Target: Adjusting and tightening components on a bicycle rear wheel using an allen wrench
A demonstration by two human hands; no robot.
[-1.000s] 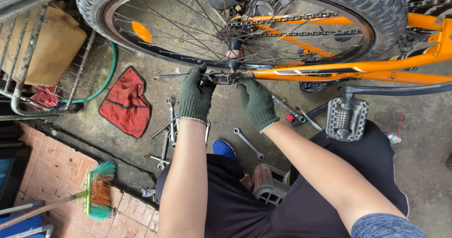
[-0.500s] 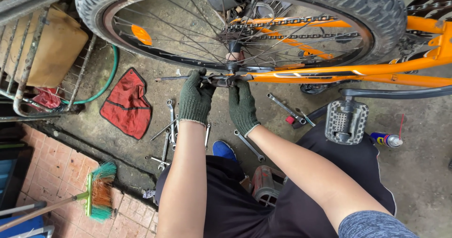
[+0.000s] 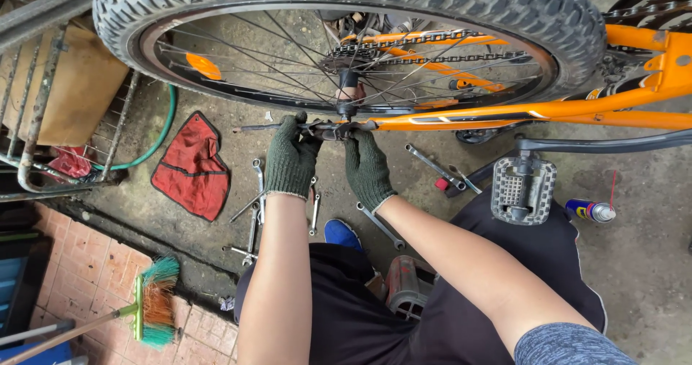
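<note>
Head view: your gloved left hand (image 3: 290, 158) and right hand (image 3: 367, 169) both grip tools at the rear-wheel axle (image 3: 339, 128) beside the orange frame (image 3: 504, 116), where a slip could drive knuckles into the spokes (image 3: 288, 69).

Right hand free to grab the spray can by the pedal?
Probably not right away: the right hand is busy at the axle, and the pedal and the person's own leg lie between it and the spray can.
</note>
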